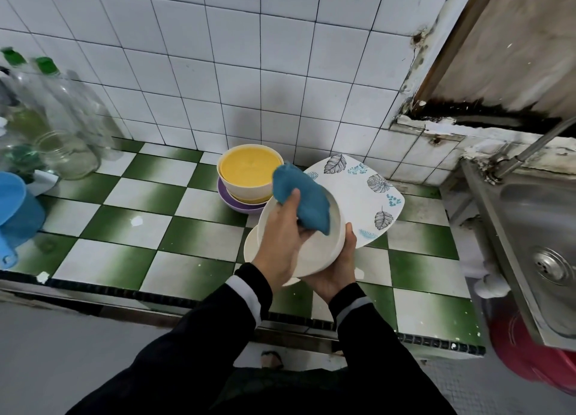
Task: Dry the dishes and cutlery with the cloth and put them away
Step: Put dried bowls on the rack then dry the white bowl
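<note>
Left hand [279, 240] grips a bunched blue cloth [307, 199], thumb over the top, and presses it into the hollow of a white bowl [322, 249]. Right hand [338, 268] holds that bowl from below, fingers curled round its rim and underside. The bowl is tilted towards the left and held clear above the worktop [124, 196], near its front edge.

Items noted on the green-and-white chequered worktop:
- A white dish [249, 246] lies directly under the held bowl, partly hidden by the left hand; whether the two touch cannot be told.
- A squarish plate [355, 193] with a leaf print sits just behind the bowl, towards the tiled wall.
- A stack of three bowls stands left of the plate: a cream bowl [246, 168] with a yellow inside on top, a yellow one under it, a purple bowl [232, 201] at the bottom.
- Clear bottles [46, 102] with green caps and a glass jar [62, 152] stand at the far left by the wall.
- A blue plastic jug [15, 205] is at the left edge.

A steel sink [530, 227] with a tap [530, 149] adjoins on the right; a red bucket [523, 352] stands below it.
</note>
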Demonstrator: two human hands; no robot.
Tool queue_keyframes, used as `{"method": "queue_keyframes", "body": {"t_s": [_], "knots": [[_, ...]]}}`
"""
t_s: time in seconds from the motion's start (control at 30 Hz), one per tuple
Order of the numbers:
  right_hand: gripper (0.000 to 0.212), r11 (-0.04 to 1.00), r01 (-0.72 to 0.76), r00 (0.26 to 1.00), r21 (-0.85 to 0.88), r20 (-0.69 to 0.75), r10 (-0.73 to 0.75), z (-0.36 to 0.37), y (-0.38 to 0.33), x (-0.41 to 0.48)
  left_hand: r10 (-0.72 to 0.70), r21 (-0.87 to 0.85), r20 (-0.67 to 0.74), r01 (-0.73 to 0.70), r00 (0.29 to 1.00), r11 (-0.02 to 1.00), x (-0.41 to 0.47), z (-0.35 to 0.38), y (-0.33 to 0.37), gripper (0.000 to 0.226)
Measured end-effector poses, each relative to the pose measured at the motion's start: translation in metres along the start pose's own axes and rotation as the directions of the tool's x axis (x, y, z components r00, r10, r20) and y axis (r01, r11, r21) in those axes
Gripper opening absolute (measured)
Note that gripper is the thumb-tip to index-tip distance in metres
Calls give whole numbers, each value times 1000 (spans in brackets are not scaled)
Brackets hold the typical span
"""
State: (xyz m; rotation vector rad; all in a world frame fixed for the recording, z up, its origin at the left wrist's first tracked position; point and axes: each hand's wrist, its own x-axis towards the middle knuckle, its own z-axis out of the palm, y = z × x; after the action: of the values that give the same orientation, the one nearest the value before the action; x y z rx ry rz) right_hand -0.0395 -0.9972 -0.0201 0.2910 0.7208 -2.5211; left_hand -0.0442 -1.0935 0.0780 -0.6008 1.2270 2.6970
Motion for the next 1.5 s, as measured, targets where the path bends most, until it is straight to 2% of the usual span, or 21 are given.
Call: {"method": "queue_keyframes", "body": {"t_s": [0.1,0.17,0.23,0.3,0.33,0.37,0.4,0.43,0.57,0.77,0.8,0.83,0.9,0.97,1.03,1.13,1.2,1.27,1.33,1.43,1.5], "knots": [[102,1000,-2,1000,0,-27,2,-8,0,2,296,261,-109,-260,949,930,12,-18,1,11],[101,1000,4,1000,8,-8,-4,-6,1,3,532,488,-47,-445,845,751,16,-34,-4,9],[96,1000,-3,1000,8,9,3,-5,2,3,612,674,165,-541,774,503,24,-54,-13,15],[97,1000,-9,1000,-18,4,9,-2,5,3,485,823,441,-556,756,118,37,-74,-21,30],[96,1000,-1,1000,-31,12,1,0,7,4,368,832,540,-546,757,-99,44,-83,-26,41],[92,999,6,999,-38,32,-4,2,8,4,254,808,587,-535,769,-247,49,-90,-31,51],[88,999,11,999,-37,48,-10,4,10,3,155,792,586,-520,796,-320,51,-93,-33,58],[86,999,4,999,-37,47,-2,5,11,3,84,795,560,-506,824,-335,49,-92,-32,60],[110,996,-4,1000,-86,-29,1,0,6,4,-121,882,414,-431,902,-190,37,-83,-20,43],[106,993,68,997,-101,-34,-72,-1,-4,7,-279,944,299,-325,913,-54,9,-57,-14,35],[105,992,72,996,-105,-35,-76,-1,-4,8,-269,959,279,-282,922,30,8,-54,-14,36],[101,992,70,997,-105,-33,-74,-1,-3,8,-246,961,255,-217,935,172,8,-52,-13,38],[92,994,63,998,-91,-18,-65,1,-1,9,-226,831,216,-57,950,554,9,-48,-13,39],[85,995,49,999,-83,10,-49,5,0,10,-202,551,193,65,960,832,6,-38,-15,36],[81,993,45,998,-107,38,-41,10,3,11,-184,145,119,167,976,975,4,-24,-15,34],[84,989,27,997,-142,75,-16,11,6,10,-174,-257,52,181,983,949,11,-13,-6,33],[87,989,15,997,-144,78,-3,7,5,8,-55,-249,-68,36,996,968,18,-16,3,26],[98,992,5,999,-126,48,1,2,2,7,123,-32,-186,-131,975,991,23,-24,7,23],[100,990,3,999,-143,39,3,0,0,7,272,283,-178,-215,946,935,24,-34,4,23],[89,985,10,999,-172,52,-1,5,0,8,408,679,46,-328,912,657,27,-55,-8,11],[91,982,30,999,-185,44,-22,7,0,9,333,846,255,-376,908,377,30,-68,-19,11]]}}
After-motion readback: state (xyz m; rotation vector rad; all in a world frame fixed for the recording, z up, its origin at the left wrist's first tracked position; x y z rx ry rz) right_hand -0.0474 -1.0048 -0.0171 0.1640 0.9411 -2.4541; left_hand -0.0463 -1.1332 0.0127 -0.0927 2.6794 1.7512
